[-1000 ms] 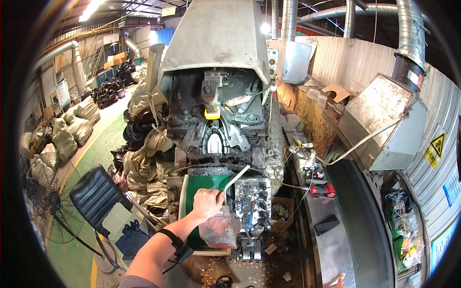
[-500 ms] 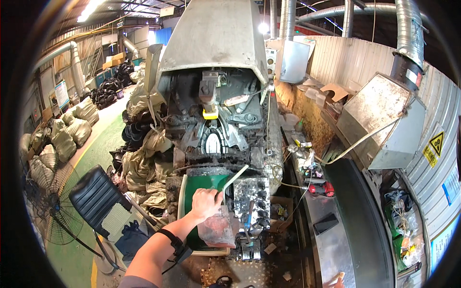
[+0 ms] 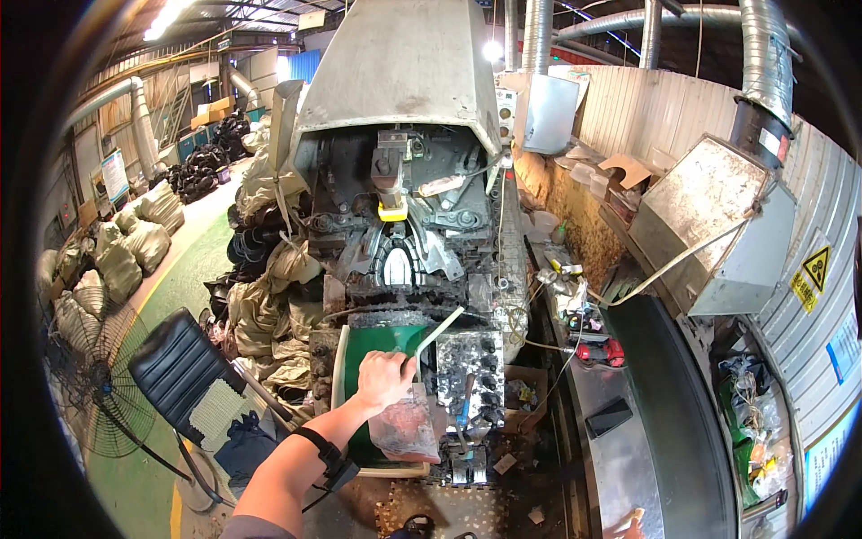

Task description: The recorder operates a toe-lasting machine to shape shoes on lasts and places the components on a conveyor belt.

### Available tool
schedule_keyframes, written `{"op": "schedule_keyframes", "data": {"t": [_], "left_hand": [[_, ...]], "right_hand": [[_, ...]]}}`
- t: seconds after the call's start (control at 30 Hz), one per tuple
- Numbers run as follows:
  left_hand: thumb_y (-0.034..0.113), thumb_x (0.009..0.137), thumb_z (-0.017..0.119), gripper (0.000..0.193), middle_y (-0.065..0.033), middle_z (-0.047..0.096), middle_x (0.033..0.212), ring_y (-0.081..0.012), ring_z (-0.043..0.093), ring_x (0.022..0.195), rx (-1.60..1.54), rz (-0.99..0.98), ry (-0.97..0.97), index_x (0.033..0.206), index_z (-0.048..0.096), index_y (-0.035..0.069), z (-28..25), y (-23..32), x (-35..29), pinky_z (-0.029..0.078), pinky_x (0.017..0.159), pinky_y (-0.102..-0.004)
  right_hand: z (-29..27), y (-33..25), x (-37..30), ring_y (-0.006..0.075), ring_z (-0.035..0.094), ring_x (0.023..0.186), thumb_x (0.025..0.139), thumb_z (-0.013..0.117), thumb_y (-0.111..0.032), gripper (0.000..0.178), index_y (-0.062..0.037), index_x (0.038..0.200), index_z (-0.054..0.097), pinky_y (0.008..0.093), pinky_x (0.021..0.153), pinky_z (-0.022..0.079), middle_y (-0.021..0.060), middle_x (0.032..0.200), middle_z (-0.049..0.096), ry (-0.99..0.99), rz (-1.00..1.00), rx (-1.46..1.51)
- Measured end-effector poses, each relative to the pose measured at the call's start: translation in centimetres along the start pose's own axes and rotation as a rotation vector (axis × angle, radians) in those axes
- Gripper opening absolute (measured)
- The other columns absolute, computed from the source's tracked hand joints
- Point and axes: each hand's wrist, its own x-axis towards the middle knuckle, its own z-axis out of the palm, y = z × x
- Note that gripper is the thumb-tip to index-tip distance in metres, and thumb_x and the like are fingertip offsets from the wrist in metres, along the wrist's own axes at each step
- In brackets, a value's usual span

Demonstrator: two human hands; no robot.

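Note:
My left hand is closed around the lower end of a thin pale rod, which slants up and to the right. Below the hand are a green panel and a flat reddish packet or sheet. Beyond them is a large shoe-lasting type machine with metal jaws around a light, rounded form, under a yellow-tipped press head. At the lower edge, beside a metal surface, a small skin-coloured shape may be my right hand; its fingers cannot be made out.
A black phone-like slab lies on the metal ledge, near a red tool. A dark conveyor belt runs along the right. To the left are a black chair, a fan and stuffed sacks.

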Motion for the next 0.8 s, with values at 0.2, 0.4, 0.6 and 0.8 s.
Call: {"op": "schedule_keyframes", "data": {"t": [0.2,0.4,0.6,0.8], "left_hand": [[0.025,0.090,0.061,0.031,-0.0150,0.067,0.070,-0.0332,0.066,0.065,0.011,0.001,-0.009,0.068,0.066,0.003,0.1,-0.1,0.0,0.051,0.076,-0.0436],[0.025,0.090,0.061,0.031,-0.0152,0.067,0.069,-0.0331,0.066,0.065,0.019,-0.002,-0.009,0.068,0.066,0.003,0.1,-0.1,0.0,0.051,0.076,-0.0434],[0.025,0.090,0.061,0.031,-0.0151,0.068,0.069,-0.0327,0.067,0.065,0.008,0.008,-0.003,0.068,0.066,0.003,0.2,-0.2,0.0,0.051,0.075,-0.0432],[0.025,0.090,0.062,0.031,-0.0154,0.068,0.070,-0.0331,0.067,0.065,0.013,0.004,-0.002,0.069,0.066,0.002,0.0,0.0,0.0,0.051,0.075,-0.0432]], "right_hand": [[-0.1,-0.1,-0.4,0.0291,0.010,0.152,0.040,0.098,-0.047,0.161,-0.0065,0.157,-0.004,0.0362,0.123,0.024,0.0184,0.165,0.000,0.044,-0.052,0.007],[-0.7,-0.8,-0.8,0.0307,0.013,0.151,0.041,0.098,-0.047,0.158,-0.0054,0.157,0.000,0.0373,0.122,0.026,0.0191,0.164,0.002,0.025,-0.014,0.027],[-1.1,-1.3,-1.0,0.0321,0.016,0.151,0.042,0.098,-0.046,0.157,-0.0033,0.157,0.000,0.0380,0.121,0.028,0.0213,0.164,0.004,0.000,-0.005,-0.057],[-0.1,0.0,-0.3,0.0329,0.018,0.150,0.040,0.099,-0.043,0.158,-0.0022,0.156,0.000,0.0383,0.121,0.028,0.0233,0.163,0.009,0.046,-0.034,0.040]]}}
